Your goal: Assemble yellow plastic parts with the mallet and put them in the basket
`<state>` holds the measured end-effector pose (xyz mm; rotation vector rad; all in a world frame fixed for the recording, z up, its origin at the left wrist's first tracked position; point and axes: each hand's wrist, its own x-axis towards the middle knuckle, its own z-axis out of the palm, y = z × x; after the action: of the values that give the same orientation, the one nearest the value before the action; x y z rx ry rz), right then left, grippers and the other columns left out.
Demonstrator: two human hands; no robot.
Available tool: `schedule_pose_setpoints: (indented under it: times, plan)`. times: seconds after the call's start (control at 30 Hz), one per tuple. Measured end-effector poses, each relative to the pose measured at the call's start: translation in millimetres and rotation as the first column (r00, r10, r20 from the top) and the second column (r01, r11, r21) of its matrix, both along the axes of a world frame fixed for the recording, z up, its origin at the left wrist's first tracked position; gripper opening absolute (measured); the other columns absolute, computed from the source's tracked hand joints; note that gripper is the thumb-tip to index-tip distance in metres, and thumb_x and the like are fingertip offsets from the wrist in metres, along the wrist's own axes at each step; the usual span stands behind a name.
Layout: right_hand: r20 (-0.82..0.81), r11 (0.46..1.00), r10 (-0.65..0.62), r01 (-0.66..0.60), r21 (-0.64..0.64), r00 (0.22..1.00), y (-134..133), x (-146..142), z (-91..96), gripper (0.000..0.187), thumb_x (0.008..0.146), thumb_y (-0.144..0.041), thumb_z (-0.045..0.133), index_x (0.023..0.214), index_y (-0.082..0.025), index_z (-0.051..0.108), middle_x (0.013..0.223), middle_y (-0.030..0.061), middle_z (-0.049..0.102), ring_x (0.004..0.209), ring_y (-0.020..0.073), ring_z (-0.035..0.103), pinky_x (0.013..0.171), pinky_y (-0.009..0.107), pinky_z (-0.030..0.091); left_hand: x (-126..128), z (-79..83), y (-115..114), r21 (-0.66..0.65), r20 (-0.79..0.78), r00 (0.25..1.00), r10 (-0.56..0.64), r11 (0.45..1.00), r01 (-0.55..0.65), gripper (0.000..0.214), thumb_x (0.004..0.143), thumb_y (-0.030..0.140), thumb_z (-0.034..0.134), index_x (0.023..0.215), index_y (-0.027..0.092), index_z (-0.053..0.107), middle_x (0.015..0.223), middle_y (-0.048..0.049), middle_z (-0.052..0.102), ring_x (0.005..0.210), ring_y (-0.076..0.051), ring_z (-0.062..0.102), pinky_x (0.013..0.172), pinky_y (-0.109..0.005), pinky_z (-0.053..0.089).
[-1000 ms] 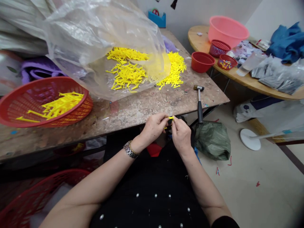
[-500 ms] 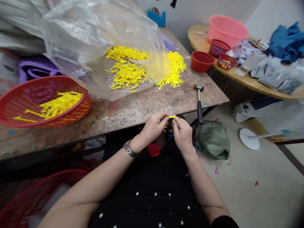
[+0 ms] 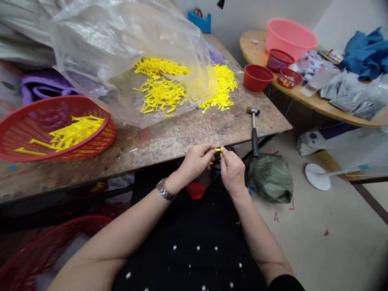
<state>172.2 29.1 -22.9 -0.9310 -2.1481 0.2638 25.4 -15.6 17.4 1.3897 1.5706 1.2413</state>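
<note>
My left hand (image 3: 196,161) and my right hand (image 3: 232,169) meet just below the table's front edge, both pinching one small yellow plastic piece (image 3: 218,150) between thumb and fingertips. A metal watch sits on my left wrist. A heap of yellow plastic pieces (image 3: 222,87) lies on the worn table (image 3: 182,137), partly under a large clear plastic bag (image 3: 121,48). More yellow pieces lie in a red basket (image 3: 18,129) at the left.
A hammer (image 3: 254,131) lies near the table's right corner. A second red basket (image 3: 54,242) stands below at the left. A green bag (image 3: 271,178) lies on the floor. The round side table (image 3: 303,101) bears a pink basin, small red baskets and bags.
Both hands stay together on the yellow piece with only slight finger movement. The view has tilted a little.
</note>
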Motion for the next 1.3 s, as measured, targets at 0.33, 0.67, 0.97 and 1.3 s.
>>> schedule_pose_setpoints:
  times: [0.33, 0.67, 0.97, 1.3]
  plan:
    - [-0.027, 0.997, 0.059, -0.06, -0.04, 0.998, -4.3, 1.7, -4.1, 0.037, 0.103, -0.022, 0.039, 0.116, -0.008, 0.071, 0.085, 0.0127, 0.07, 0.077, 0.0203, 0.065, 0.073, 0.033, 0.053, 1.9, -12.5, 2.2, 0.019, -0.149, 0.988, 0.026, 1.0, -0.024, 0.017, 0.089, 0.022, 0.05, 0.08, 0.017, 0.063, 0.065, 0.001, 0.061, 0.047, -0.009, 0.055, 0.046, -0.018, 0.042]
    - [-0.449, 0.902, -0.025, -0.174, -0.395, 0.893, -1.2, 1.3, 8.4, 0.026, 0.093, -0.028, 0.056, 0.11, -0.02, 0.074, 0.089, 0.0054, 0.074, 0.074, 0.0166, 0.068, 0.07, 0.03, 0.056, 2.7, -2.8, 4.4, -0.036, 0.363, 0.931, -0.019, 0.999, 0.034, 0.021, 0.085, 0.035, 0.063, 0.085, 0.014, 0.065, 0.068, 0.0004, 0.063, 0.051, -0.008, 0.058, 0.048, -0.017, 0.05]
    - [-0.427, 0.884, -0.031, -0.175, -0.434, 0.904, -6.4, 7.2, 12.5, 0.027, 0.093, -0.028, 0.056, 0.113, -0.021, 0.074, 0.106, 0.0064, 0.077, 0.091, 0.0194, 0.072, 0.083, 0.034, 0.058, 0.8, -13.0, 1.1, -0.037, 0.629, 0.771, -0.1, 0.987, 0.158, 0.029, 0.079, 0.039, 0.076, 0.089, 0.013, 0.066, 0.07, 0.0, 0.065, 0.058, -0.008, 0.061, 0.053, -0.017, 0.056]
    - [-0.415, 0.917, 0.007, -0.171, -0.36, 0.91, -11.4, 11.5, 23.2, 0.026, 0.094, -0.025, 0.056, 0.112, -0.023, 0.074, 0.111, 0.006, 0.077, 0.101, 0.0211, 0.073, 0.092, 0.036, 0.058, -1.1, -14.3, 1.3, -0.023, 0.715, 0.681, -0.159, 0.968, 0.25, 0.031, 0.078, 0.039, 0.08, 0.09, 0.014, 0.066, 0.07, -0.0007, 0.067, 0.059, -0.009, 0.063, 0.053, -0.017, 0.057]
